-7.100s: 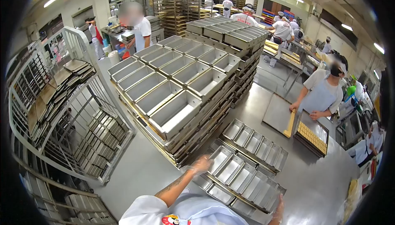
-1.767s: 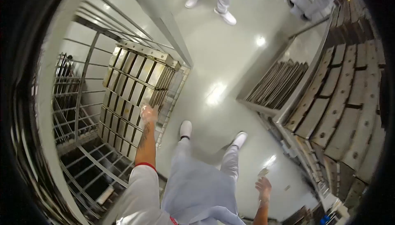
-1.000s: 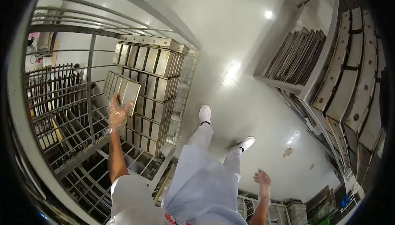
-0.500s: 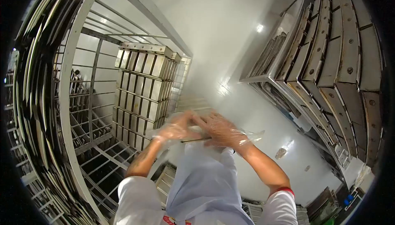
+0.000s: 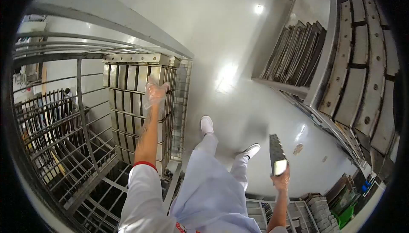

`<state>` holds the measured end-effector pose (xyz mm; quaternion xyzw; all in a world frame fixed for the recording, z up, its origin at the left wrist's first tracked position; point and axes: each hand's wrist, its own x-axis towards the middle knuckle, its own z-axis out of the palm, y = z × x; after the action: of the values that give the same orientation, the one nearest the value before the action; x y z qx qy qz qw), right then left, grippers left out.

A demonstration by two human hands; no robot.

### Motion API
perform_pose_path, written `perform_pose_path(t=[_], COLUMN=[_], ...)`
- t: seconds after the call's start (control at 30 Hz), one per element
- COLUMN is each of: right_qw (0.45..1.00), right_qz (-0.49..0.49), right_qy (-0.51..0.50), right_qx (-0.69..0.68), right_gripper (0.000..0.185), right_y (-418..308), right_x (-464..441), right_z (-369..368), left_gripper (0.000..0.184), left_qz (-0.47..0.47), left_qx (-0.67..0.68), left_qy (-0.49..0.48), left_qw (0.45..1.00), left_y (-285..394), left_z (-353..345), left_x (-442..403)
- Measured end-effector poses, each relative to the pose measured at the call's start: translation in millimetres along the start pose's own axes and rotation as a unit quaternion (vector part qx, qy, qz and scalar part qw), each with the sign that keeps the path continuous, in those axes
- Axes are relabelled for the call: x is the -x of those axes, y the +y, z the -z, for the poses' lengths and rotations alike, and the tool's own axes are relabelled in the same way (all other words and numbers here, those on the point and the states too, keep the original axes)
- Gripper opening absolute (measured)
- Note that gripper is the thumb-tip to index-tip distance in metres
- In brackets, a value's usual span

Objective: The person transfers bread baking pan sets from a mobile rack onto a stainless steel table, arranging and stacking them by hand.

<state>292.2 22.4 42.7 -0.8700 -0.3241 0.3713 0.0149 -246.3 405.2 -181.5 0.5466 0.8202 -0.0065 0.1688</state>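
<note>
A tall stack of metal baking tins stands in the barred rack at the left. My left hand, in a clear plastic glove, is over the upper right part of this stack with its fingers apart; whether it touches the tins is hard to tell. At the lower right, my right hand, also gloved, grips the near end of a narrow set of joined tins. This set is held out over the floor, pointing away from me.
Barred racks line the left side. On the right, a metal frame holds upright thin trays, beside more stacked tins. Grey block-like stacks and a green container are at the lower right. A person's white shoe shows at the top.
Half a second ago my hands were together at the centre, around an object. They have moved apart: the left to the rack stack, the right to the lower right with the tin set.
</note>
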Motion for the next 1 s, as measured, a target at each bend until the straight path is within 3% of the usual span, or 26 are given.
perform_pose_path(t=[0.1, 0.13, 0.2, 0.27, 0.37, 0.4, 0.53, 0.6, 0.63, 0.7, 0.77, 0.87, 0.9, 0.93, 1.0], right_qw=[0.987, 0.987, 0.99, 0.987, 0.979, 0.989, 0.983, 0.96, 0.94, 0.95, 0.965, 0.951, 0.947, 0.905, 0.942], right_qz=[-0.121, -0.124, -0.126, -0.125, -0.203, -0.139, -0.144, -0.126, -0.114, -0.17, -0.192, -0.144, -0.133, -0.125, -0.091], right_qy=[0.078, 0.07, 0.061, 0.057, -0.017, 0.004, 0.065, 0.057, 0.051, 0.035, -0.001, 0.064, 0.088, 0.083, 0.107], right_qx=[-0.077, -0.073, -0.021, 0.078, -0.024, -0.046, -0.09, -0.243, -0.318, -0.259, -0.181, -0.267, -0.278, -0.399, -0.305], right_gripper=[0.102, 0.1, 0.097, 0.094, 0.092, 0.094, 0.105, 0.108, 0.11, 0.11, 0.107, 0.099, 0.098, 0.097, 0.094], right_y=[84, 101, 118, 117, 64, 112, 193, 209, 218, 250, 274, 317, 313, 290, 359], right_x=[32, 42, 63, 79, 98, 111, 153, 165, 172, 175, 179, 188, 197, 209, 215], right_z=[-20, -19, -22, -22, -6, -18, -39, -41, -43, -53, -53, -68, -59, -31, -44], left_gripper=[0.094, 0.083, 0.079, 0.077, 0.077, 0.079, 0.084, 0.086, 0.085, 0.082, 0.082, 0.086, 0.093, 0.092, 0.089], left_qz=[0.032, 0.042, 0.06, 0.106, 0.068, 0.081, -0.032, -0.073, -0.045, 0.004, -0.055, -0.151, -0.137, -0.115, -0.098], left_qx=[-0.046, -0.056, -0.033, -0.06, -0.05, -0.043, -0.078, -0.055, -0.054, -0.042, -0.015, 0.016, 0.087, 0.141, 0.2], left_qy=[-0.057, -0.01, -0.032, -0.075, -0.041, -0.064, 0.012, 0.003, -0.026, -0.079, -0.032, -0.015, -0.066, -0.095, -0.134], left_qw=[0.997, 0.998, 0.997, 0.99, 0.996, 0.994, 0.996, 0.996, 0.997, 0.996, 0.998, 0.988, 0.984, 0.979, 0.966], left_y=[13, 7, 2, -1, -11, -25, -73, -81, -59, 3, -3, -16, -2, 1, 43], left_z=[11, -4, -13, -21, -5, -3, 58, 104, 139, 208, 213, 199, 211, 212, 249], left_x=[-11, -20, -32, -44, -25, -22, 25, 51, 74, 125, 162, 198, 216, 232, 290])
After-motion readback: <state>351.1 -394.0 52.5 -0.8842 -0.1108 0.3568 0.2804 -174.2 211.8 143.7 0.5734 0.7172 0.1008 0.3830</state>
